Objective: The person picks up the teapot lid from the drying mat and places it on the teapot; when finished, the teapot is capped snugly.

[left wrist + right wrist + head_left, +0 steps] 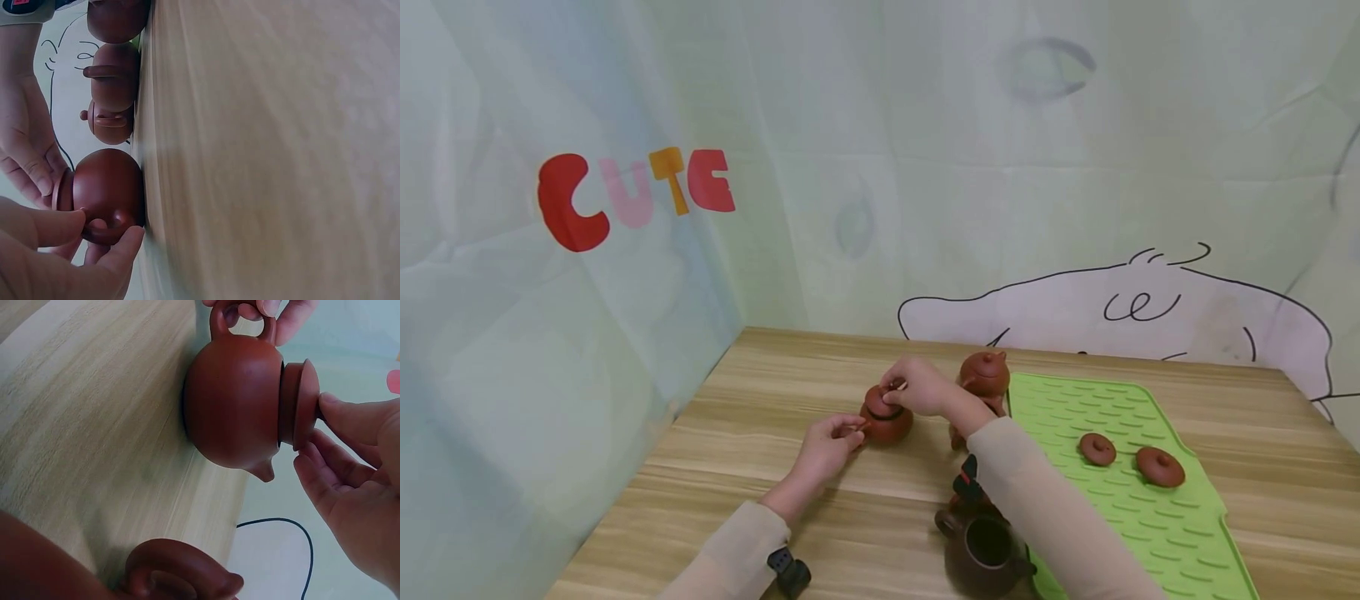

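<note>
A reddish-brown clay teapot (pixel 887 426) stands on the wooden table (pixel 760 400). My left hand (pixel 823 450) pinches its loop handle (pixel 219 326) between thumb and fingers. With thumb and fingertips, my right hand (pixel 919 387) holds the teapot's lid (pixel 306 405) by the knob over the mouth. The lid's inner collar shows above the pot's rim, so the lid is not fully down. In the right wrist view the short spout (pixel 262 470) points away from the handle.
Right of the hands stand a lidded clay teapot (pixel 985 375) and a dark, lidless teapot (pixel 985 550), with more teapots partly hidden by the right arm. Two loose lids, a smaller one (pixel 1097 449) and a larger one (pixel 1161 467), lie on a green mat (pixel 1150 533).
</note>
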`<state>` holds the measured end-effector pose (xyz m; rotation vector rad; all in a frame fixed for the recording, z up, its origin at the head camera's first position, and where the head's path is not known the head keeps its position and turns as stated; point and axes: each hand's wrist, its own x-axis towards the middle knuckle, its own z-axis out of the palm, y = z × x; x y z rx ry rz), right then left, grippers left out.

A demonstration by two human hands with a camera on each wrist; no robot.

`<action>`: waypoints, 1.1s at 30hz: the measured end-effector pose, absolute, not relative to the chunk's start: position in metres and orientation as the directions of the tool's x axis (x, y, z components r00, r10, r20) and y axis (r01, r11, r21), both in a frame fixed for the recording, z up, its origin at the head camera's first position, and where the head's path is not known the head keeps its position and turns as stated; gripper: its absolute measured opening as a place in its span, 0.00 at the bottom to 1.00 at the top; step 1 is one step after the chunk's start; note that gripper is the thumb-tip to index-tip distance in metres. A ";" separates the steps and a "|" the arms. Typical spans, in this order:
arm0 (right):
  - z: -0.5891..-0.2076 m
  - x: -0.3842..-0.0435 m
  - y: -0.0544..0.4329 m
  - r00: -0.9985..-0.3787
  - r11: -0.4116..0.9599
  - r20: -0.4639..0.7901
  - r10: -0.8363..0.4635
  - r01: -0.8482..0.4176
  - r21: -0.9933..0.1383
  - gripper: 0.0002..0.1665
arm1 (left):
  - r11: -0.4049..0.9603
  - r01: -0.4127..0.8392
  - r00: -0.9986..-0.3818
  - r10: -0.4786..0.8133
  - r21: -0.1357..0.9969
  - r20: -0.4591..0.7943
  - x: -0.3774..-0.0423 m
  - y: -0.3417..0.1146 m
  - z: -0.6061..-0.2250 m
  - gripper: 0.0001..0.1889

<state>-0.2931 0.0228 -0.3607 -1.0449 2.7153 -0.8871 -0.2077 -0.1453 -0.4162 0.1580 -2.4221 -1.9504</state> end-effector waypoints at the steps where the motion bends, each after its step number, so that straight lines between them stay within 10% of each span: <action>1: -0.361 -0.293 0.023 -0.759 0.596 0.109 -0.642 -0.584 -0.551 0.08 | 0.209 -0.060 -0.995 -0.096 0.976 -0.041 -0.208 -0.145 -0.416 0.11; 33: -0.367 -0.297 0.017 -0.769 0.655 0.020 -0.639 -0.557 -0.511 0.06 | 0.223 -0.074 -0.994 -0.091 0.972 -0.055 -0.207 -0.146 -0.415 0.12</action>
